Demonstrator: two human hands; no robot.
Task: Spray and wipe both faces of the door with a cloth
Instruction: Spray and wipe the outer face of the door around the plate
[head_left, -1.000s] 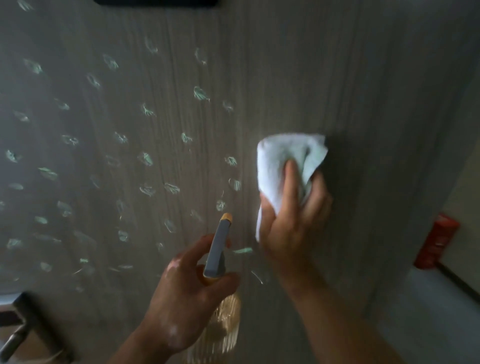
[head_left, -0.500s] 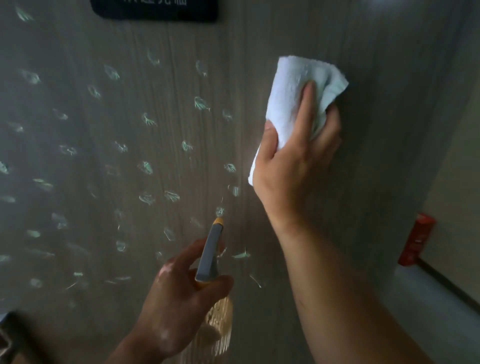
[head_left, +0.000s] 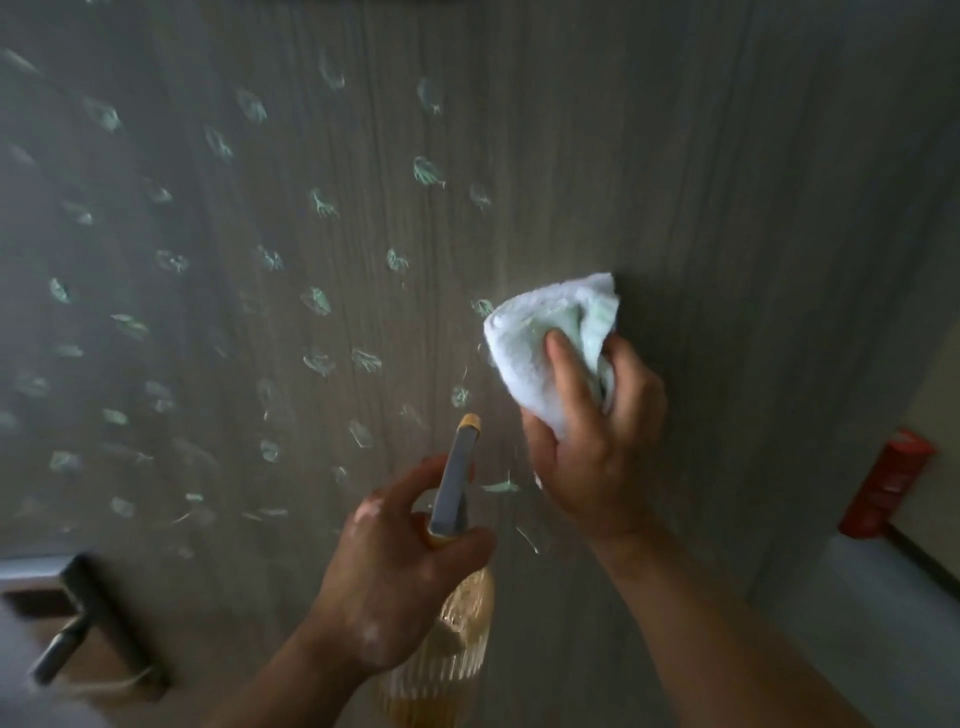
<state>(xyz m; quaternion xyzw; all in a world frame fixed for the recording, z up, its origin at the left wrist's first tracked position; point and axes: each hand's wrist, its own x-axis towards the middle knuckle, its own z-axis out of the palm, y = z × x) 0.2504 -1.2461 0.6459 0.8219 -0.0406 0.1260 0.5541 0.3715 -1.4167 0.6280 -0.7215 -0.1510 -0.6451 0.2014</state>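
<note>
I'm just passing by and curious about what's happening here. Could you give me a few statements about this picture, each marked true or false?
1. The right hand holds a cloth against the door. True.
2. The left hand is empty. False: it grips a spray bottle.
3. The door has no marks. False: pale smears dot it left of the cloth.
4. A handle shows at the lower left. True.

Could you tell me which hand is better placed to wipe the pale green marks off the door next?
The right hand: it grips the cloth against the door, just right of the nearest marks. The left hand is occupied holding the spray bottle.
</note>
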